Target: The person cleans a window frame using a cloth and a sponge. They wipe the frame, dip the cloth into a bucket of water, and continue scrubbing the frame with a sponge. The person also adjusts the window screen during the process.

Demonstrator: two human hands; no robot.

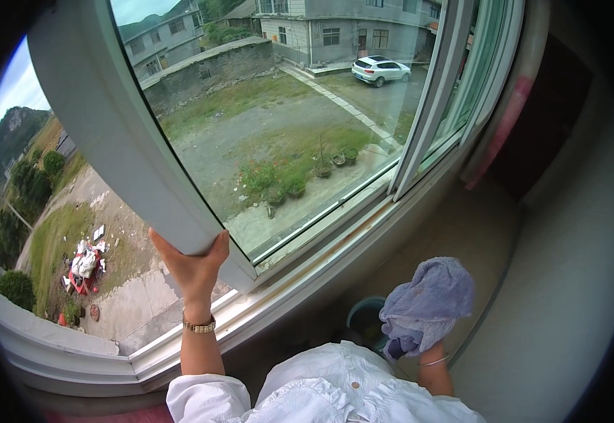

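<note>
Two hands are in view, both entering from the lower edge of the frame. The left hand (192,266), at lower left of centre, is raised and gripping the lower end of the white window sash frame (109,127), with the thumb on the glass side and the fingers wrapped around the outer edge; a metal watch (199,326) sits on that wrist. The sash runs diagonally from the upper left of the frame down to the hand, and its glass pane (286,120) fills the upper centre. The right hand (409,342), at lower right of centre, is closed around a bunched grey-blue cloth (430,296), which stands above the fist and clear of the window; a thin bangle (434,362) circles that wrist. Just left of the cloth, and partly hidden by it, is a round teal bucket (365,317) on the floor. The white window sill track (307,264) crosses the frame between the two hands.
</note>
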